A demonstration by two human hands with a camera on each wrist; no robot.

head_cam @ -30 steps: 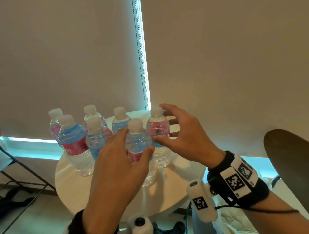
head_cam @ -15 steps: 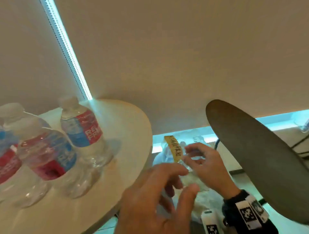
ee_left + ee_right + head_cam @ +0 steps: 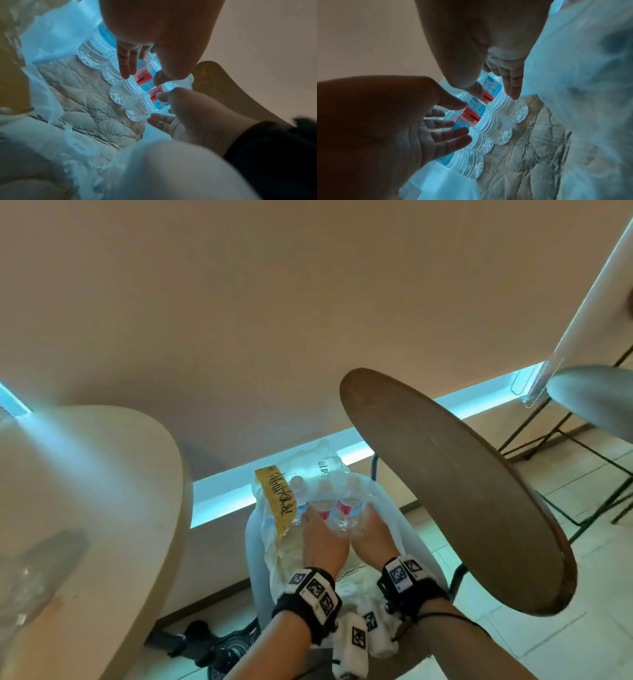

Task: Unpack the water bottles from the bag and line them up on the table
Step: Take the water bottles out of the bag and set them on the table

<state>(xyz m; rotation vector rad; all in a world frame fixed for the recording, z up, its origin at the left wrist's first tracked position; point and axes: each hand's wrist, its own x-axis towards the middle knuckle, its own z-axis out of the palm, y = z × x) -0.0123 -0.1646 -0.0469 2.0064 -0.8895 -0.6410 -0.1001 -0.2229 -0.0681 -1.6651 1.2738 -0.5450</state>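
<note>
Several clear water bottles (image 3: 337,508) with red and blue labels lie side by side in a crumpled clear plastic bag (image 3: 274,546) with a yellow strip, on a white seat below me. My left hand (image 3: 313,518) and right hand (image 3: 364,517) are both inside the bag. In the left wrist view my left hand (image 3: 142,79) has straight fingers and its thumb resting on a bottle (image 3: 126,93). The right wrist view shows my right hand (image 3: 496,94) with thumb and straight fingers laid on the neighbouring bottle (image 3: 503,108). Neither hand has closed round a bottle.
The white round table (image 3: 102,474) is at the left, with a blurred bottle (image 3: 30,577) at the frame edge. A brown round table top (image 3: 445,491) hangs close on the right. Black-framed chairs (image 3: 548,436) stand further right, and dark gear (image 3: 205,642) lies on the floor.
My view swung from the bottles on the table down to the bag. Both hands let go of the table bottles and reached into the bag onto the bottles there.
</note>
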